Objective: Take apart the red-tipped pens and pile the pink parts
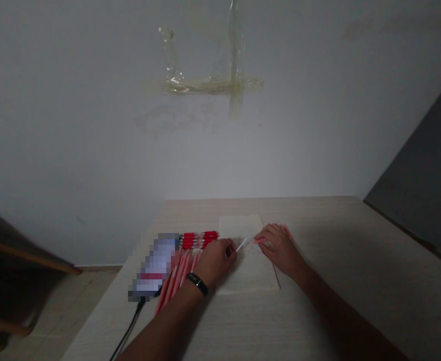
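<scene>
My left hand (pixel 216 260) is closed in a pinch on a thin white pen refill (pixel 243 244) that points up and right. My right hand (pixel 278 248) is closed on a pink pen barrel (pixel 260 241), whose end meets the refill's tip. Both hands rest over a pale sheet of paper (pixel 248 271) on the wooden table (pixel 318 301). Under my left wrist lies a row of pink pens with red caps (pixel 190 250). More pink pens (pixel 286 230) show behind my right hand. A black band sits on my left wrist.
A blurred-out flat object (pixel 155 268) lies left of the pens, with a black cable (pixel 130 326) running off the table's front. A dark wooden chair (pixel 6 281) stands at the far left. The wall behind has old tape stuck on it (pixel 213 82).
</scene>
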